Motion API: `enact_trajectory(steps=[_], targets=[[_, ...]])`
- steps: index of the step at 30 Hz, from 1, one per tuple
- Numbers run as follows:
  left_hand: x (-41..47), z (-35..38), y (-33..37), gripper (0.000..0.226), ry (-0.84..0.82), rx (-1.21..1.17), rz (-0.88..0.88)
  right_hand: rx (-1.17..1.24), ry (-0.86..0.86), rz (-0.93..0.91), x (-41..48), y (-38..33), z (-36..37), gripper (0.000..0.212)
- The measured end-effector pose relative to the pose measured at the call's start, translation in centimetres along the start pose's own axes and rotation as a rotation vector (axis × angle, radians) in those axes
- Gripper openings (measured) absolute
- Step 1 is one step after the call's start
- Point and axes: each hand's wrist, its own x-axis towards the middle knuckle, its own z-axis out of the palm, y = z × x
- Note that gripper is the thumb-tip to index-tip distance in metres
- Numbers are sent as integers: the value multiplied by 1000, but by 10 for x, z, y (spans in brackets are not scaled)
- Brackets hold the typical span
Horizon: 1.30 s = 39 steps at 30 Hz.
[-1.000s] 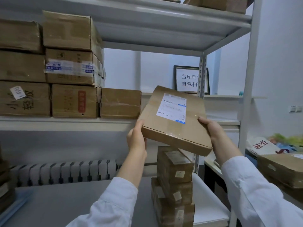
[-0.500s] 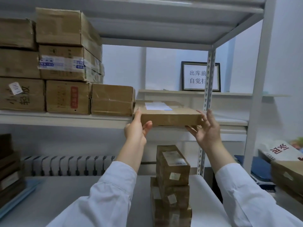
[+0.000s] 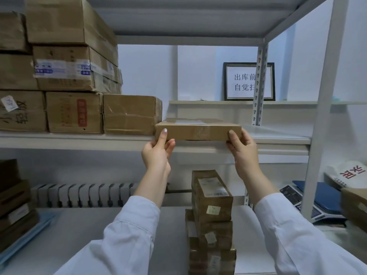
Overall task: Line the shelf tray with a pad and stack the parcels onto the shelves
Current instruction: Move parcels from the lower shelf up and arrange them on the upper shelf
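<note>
Parcel now on shelf; right hand grips it again.

The flat parcel is matt brown cardboard, sealed with glossy clear tape. The shelf looks like smooth painted metal. The sleeves are white cloth.

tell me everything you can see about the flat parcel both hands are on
The flat parcel is a low, wide brown cardboard box with clear tape across its front and a white label on top. It lies level at the front edge of the middle shelf, just right of a taller taped box. The left hand and right hand grip its front corners, thumbs on the front face.
</note>
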Motion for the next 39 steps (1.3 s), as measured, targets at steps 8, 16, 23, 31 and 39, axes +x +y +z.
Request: enact_trajectory(steps=[8, 16, 23, 31, 39], targets=[[-2, -29, -50, 19, 172, 184, -26, -134, 255, 177, -24, 41, -16, 25], [-11, -53, -116, 16, 162, 293, -405, -312, 144, 487, -44, 81, -30, 15], [-34, -41, -122, 14, 38, 481, -519, -366, 183, 581, -52, 80, -38, 51], [-31, -48, -137, 50, -185, 534, -821, -351, 24, 861, -66, 68, -40, 40], [-18, -68, -143, 25, -111, 363, -693, -272, 50, 759, -64, 81, -40, 43]])
